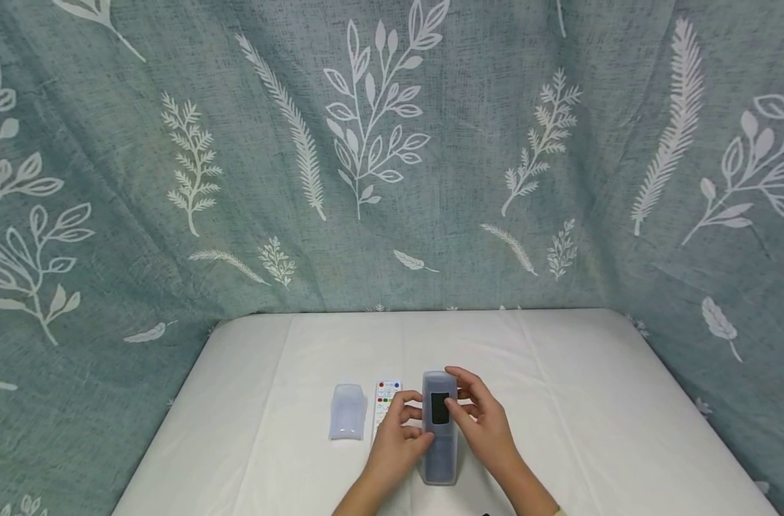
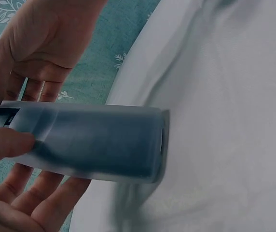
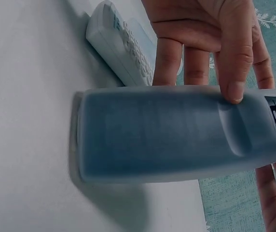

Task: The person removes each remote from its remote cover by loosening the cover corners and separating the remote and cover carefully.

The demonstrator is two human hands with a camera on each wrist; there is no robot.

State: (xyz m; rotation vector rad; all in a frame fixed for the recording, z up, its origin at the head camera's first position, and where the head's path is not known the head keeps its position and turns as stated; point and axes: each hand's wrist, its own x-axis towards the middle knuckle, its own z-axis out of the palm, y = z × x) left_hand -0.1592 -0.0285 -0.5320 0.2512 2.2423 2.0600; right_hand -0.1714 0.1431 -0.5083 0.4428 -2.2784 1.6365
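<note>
Both hands hold a remote control in a translucent bluish cover (image 1: 440, 451), its lower end close to the white table. A dark rectangular window (image 1: 440, 408) shows in the cover's upper half. My left hand (image 1: 397, 444) grips its left side, thumb on the face and fingers along the edge. My right hand (image 1: 489, 423) grips the upper right side, its thumb by the dark window. In the right wrist view, the left thumb (image 3: 235, 89) presses the cover near a curved ridge. A white remote control (image 1: 388, 390) with coloured buttons lies left of it, partly hidden by my left hand.
A separate translucent cover piece (image 1: 347, 412) lies left of the white remote. White cloth (image 1: 560, 373) with creases spreads over the table. A green curtain with white leaf prints (image 1: 269, 179) hangs behind and at both sides.
</note>
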